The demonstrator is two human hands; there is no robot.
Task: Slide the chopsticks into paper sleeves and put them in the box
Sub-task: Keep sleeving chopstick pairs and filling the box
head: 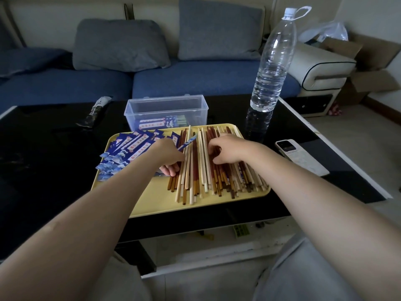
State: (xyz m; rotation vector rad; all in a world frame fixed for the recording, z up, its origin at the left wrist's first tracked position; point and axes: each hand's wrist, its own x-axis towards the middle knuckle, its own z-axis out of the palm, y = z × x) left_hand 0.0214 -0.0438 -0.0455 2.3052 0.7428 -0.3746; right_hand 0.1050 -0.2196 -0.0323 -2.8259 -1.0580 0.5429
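A yellow tray (156, 203) on the black table holds a spread of loose chopsticks (195, 177), pale and brown, and a pile of blue paper sleeves (128, 146) at its left. My left hand (168, 156) holds one blue sleeve (186, 143) that sticks out up and to the right over the chopsticks; its fingertips touch the chopsticks. My right hand (225, 152) lies on the right part of the chopstick pile with its fingers curled down onto the sticks; whether it pinches one is hidden. Behind the tray stands the clear plastic box (166, 110) with a few sleeved pairs inside.
A tall water bottle (271, 68) stands right of the box. A white phone (301, 156) lies right of the tray. A dark wrapped packet (96, 111) lies at the table's left. A blue sofa sits behind; cardboard boxes (368, 68) at far right.
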